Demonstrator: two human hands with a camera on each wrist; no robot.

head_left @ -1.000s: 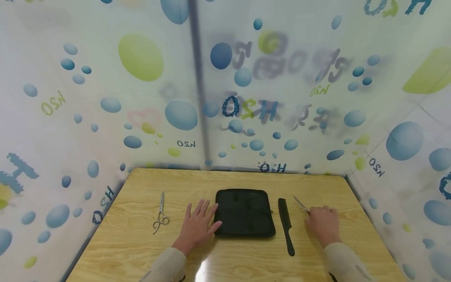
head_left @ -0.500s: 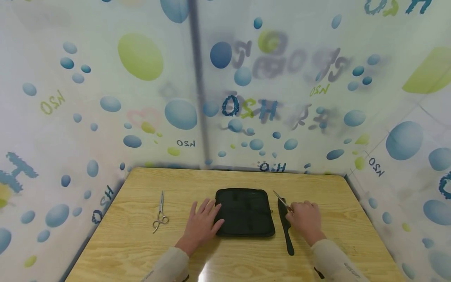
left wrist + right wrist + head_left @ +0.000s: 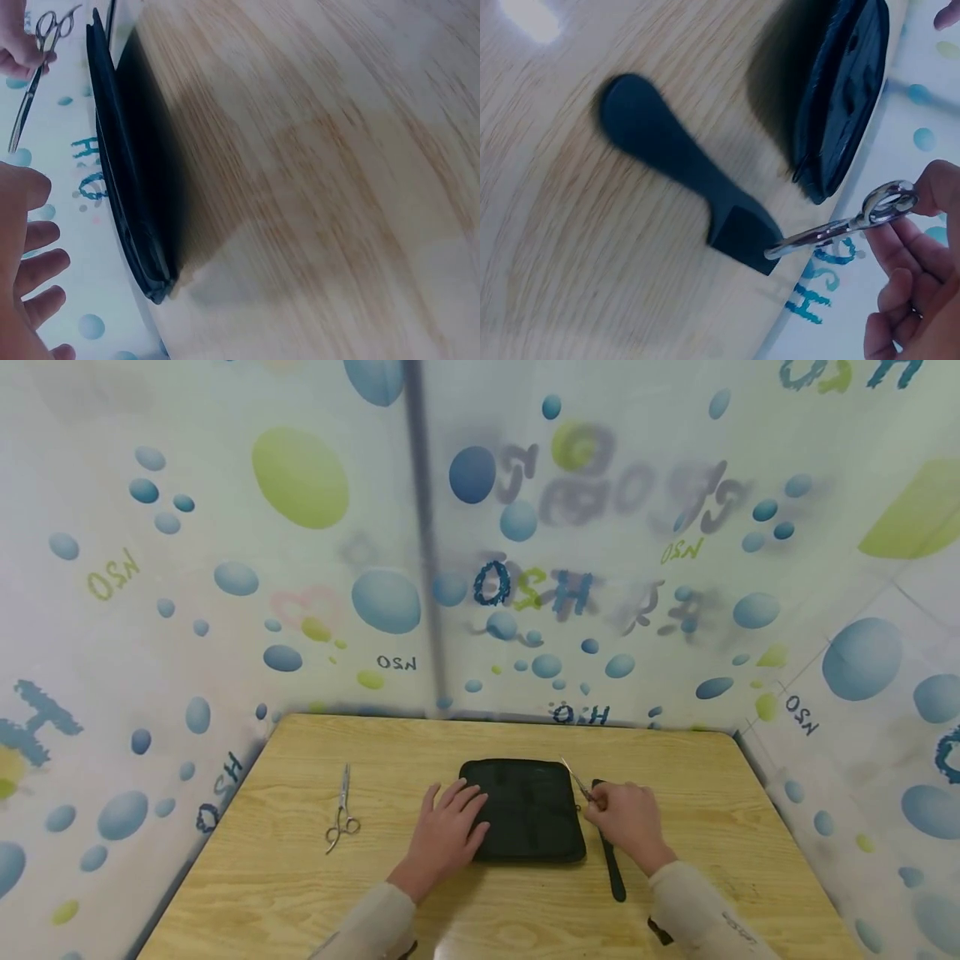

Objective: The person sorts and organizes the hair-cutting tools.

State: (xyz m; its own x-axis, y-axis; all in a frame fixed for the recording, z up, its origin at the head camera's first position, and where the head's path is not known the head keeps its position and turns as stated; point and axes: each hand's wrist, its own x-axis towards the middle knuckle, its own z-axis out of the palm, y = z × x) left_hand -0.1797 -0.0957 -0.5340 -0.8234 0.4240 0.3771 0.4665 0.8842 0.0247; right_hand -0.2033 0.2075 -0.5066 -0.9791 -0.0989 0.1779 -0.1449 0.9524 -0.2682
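Note:
A pair of silver scissors [image 3: 576, 779] is pinched by its finger rings in my right hand [image 3: 630, 822], blades pointing up and left over the right edge of a flat black zip case [image 3: 528, 818]. The right wrist view shows the scissors' handle end [image 3: 890, 204] between thumb and fingers, the other fingers curled. My left hand [image 3: 446, 835] spreads over the case's left edge, its fingers fairly straight. Whether it touches the case I cannot tell. Beneath the right hand lies a black handled comb [image 3: 667, 142], its toothed part mostly covered in the head view.
A second pair of silver scissors [image 3: 342, 814] lies on the left part of the wooden table [image 3: 262, 893]. Behind and to both sides of the table hang white walls [image 3: 637, 552] patterned with blue and green dots.
My right hand has carried the scissors leftward from right of the comb to the case's right edge. The left hand has slid right, further over the case.

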